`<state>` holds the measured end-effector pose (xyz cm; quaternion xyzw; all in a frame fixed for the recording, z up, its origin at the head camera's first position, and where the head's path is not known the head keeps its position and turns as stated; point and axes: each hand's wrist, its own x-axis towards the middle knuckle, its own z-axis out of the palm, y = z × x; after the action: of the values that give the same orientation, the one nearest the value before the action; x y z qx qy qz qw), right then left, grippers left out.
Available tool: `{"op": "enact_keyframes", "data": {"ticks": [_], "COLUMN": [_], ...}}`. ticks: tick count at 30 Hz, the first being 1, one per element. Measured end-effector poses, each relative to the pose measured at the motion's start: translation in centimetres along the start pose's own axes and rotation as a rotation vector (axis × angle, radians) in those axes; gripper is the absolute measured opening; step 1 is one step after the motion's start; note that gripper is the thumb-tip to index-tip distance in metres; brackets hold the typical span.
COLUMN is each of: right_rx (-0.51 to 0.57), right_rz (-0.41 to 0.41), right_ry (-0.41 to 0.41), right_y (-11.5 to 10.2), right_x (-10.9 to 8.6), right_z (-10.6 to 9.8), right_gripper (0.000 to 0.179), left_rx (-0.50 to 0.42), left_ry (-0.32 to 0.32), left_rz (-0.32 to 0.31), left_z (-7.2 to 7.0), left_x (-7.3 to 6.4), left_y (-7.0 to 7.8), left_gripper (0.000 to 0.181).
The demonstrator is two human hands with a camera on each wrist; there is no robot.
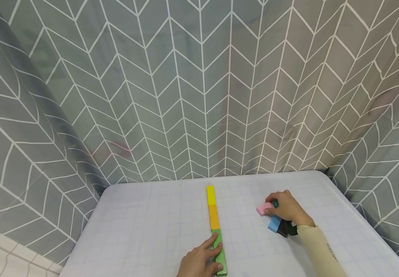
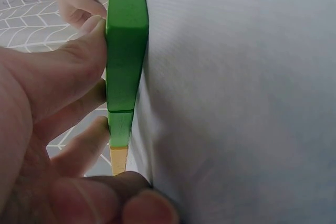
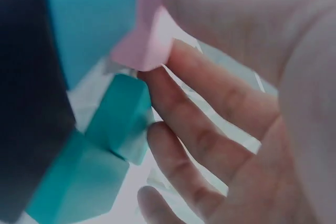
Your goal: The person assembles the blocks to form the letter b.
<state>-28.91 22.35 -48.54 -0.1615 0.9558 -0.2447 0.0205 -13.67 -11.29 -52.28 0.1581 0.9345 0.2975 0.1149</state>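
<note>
A row of blocks runs front to back on the table: yellow (image 1: 211,195), orange (image 1: 214,217), then two green ones, the nearer green block (image 1: 221,258) lowest in the head view. My left hand (image 1: 201,259) rests its fingertips and thumb on the green blocks, and the left wrist view shows them along the side of the near green block (image 2: 126,45). Over at the right, my right hand (image 1: 289,208) pinches a pink block (image 1: 264,209) between thumb and forefinger. Its other fingers lie beside a teal block (image 3: 123,116). A blue block (image 1: 274,223) is just below that hand.
Two black blocks (image 1: 283,228) sit beside the blue one, partly under the right wrist. A second teal block (image 3: 79,179) shows in the right wrist view. The white-covered table (image 1: 144,223) has rounded far corners, with patterned grey curtains (image 1: 192,96) behind and at both sides.
</note>
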Motion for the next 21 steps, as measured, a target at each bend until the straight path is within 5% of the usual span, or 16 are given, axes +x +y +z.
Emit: {"op": "enact_keyframes", "data": {"ticks": [7, 21], "right_rx": [-0.020, -0.046], "right_rz": [-0.021, -0.078], "right_ry": [0.108, 0.118], "right_y": [-0.8, -5.4], "right_x": [0.3, 0.6], "right_z": [1.5, 5.0], "right_gripper": [0.035, 0.043], "left_rx": [-0.009, 0.007], "left_ry": [-0.007, -0.031], "left_rz": [0.000, -0.014], "left_z": [0.0, 0.0], "left_x": [0.0, 0.1], "left_y": [0.0, 0.0], "left_gripper": [0.059, 0.057]}}
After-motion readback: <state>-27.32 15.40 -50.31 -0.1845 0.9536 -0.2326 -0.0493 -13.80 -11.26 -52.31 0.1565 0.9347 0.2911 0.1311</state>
